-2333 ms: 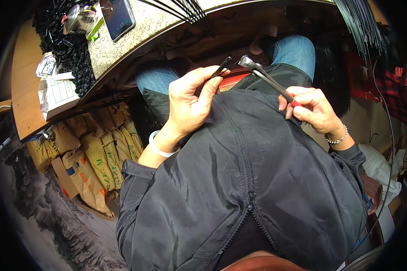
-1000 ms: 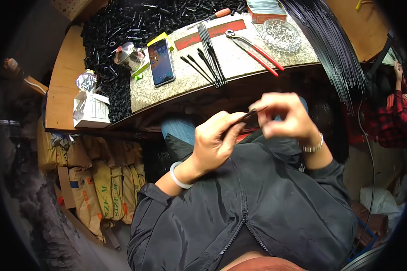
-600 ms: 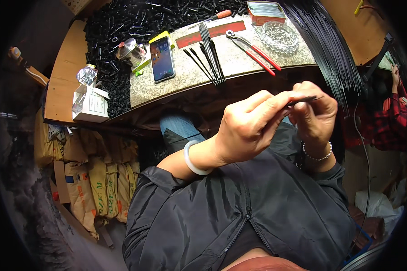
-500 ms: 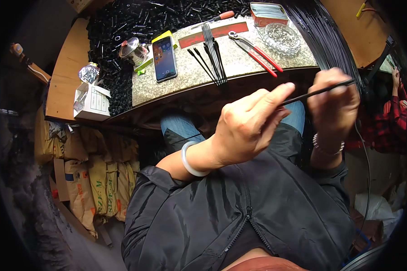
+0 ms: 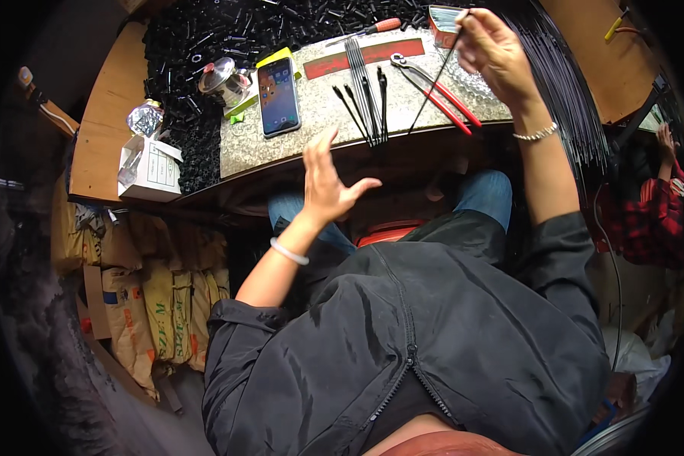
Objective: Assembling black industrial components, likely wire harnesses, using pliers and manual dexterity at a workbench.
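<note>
High over the right part of the speckled worktop (image 5: 311,83), my right hand (image 5: 494,57) pinches the upper end of a thin black rod (image 5: 447,62). The rod slants down to the left, its lower end near the worktop's front edge. Empty, my left hand (image 5: 328,182) is held in front of that edge with fingers stretched and thumb apart. Several similar black rods (image 5: 365,99) lie side by side on the worktop, between my hands. Red-handled pliers (image 5: 448,102) lie behind the held rod. My right hand partly hides a clear glass dish (image 5: 467,76).
A phone (image 5: 279,95) and a glass jar (image 5: 224,80) are on the left. Small black parts (image 5: 281,23) cover the back. Long black rods (image 5: 558,91) are bundled at right. A screwdriver (image 5: 384,26) lies at the back. Another person's red-checked sleeve (image 5: 646,220) shows far right.
My right hand has moved up and away with the rod, now steeply slanted. My left hand has let go of the rod, drawn left and opened.
</note>
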{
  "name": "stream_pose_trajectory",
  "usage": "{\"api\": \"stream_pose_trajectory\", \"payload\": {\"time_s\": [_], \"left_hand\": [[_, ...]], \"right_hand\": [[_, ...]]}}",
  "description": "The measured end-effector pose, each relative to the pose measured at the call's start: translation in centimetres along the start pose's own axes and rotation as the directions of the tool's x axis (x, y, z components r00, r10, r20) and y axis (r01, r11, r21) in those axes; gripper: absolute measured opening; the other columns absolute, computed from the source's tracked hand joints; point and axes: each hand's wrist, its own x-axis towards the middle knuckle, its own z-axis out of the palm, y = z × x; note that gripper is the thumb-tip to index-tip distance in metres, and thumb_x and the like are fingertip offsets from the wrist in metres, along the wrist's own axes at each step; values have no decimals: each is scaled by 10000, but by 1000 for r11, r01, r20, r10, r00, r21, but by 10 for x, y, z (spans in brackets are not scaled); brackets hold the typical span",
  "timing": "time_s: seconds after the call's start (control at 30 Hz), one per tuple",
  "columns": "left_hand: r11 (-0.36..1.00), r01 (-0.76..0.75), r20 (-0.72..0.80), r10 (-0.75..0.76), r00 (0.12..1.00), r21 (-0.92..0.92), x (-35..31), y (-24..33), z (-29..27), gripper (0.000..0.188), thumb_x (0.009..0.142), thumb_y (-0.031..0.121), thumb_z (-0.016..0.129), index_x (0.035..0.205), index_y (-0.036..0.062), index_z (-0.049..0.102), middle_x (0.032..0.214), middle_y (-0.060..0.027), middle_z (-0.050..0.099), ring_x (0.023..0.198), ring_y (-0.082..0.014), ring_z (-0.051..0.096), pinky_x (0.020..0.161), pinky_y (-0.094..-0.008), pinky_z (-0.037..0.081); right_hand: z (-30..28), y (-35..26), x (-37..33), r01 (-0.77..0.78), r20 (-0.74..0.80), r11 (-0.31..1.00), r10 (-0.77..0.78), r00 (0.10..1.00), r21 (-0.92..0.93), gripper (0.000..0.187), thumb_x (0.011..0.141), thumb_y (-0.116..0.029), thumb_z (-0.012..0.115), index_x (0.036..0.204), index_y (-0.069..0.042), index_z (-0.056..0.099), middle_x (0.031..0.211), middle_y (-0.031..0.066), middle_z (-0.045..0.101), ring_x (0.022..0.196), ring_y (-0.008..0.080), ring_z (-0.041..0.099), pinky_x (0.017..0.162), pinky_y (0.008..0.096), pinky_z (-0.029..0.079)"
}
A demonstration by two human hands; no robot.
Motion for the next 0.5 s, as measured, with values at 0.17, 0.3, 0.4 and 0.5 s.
{"api": "stream_pose_trajectory", "payload": {"time_s": [0.17,0.3,0.4,0.5], "left_hand": [[994,-68,286,41,957,85,46,-17,19,1086,557,538,794,1382,8,326,1395,-174,351,1276,-373,337,1050,-456,304],[997,-65,328,47,944,46,60,-14,26,1006,592,497,797,1376,39,365,1394,-164,358,1276,-364,357,1049,-443,320],[999,-15,281,0,960,52,60,-14,30,969,615,468,792,1386,66,364,1409,-147,338,1299,-353,333,1067,-437,306],[994,-71,292,43,955,85,63,-12,30,960,621,465,788,1392,82,363,1412,-135,339,1309,-347,319,1073,-441,295]], "right_hand": [[31,38,38,-49,164,949,-2,986,310,166,951,-232,533,979,-83,603,688,-42,496,592,44,456,517,196,376],[46,62,52,-202,92,894,180,979,399,218,910,-271,602,963,-60,618,719,-41,533,567,42,448,524,192,391],[53,78,61,-268,25,882,280,960,387,212,914,-267,598,953,-59,616,628,-69,434,558,39,433,522,193,389],[53,100,74,-326,-95,909,360,928,261,176,907,-236,592,918,-63,627,629,-64,453,513,35,427,476,196,396]]}}
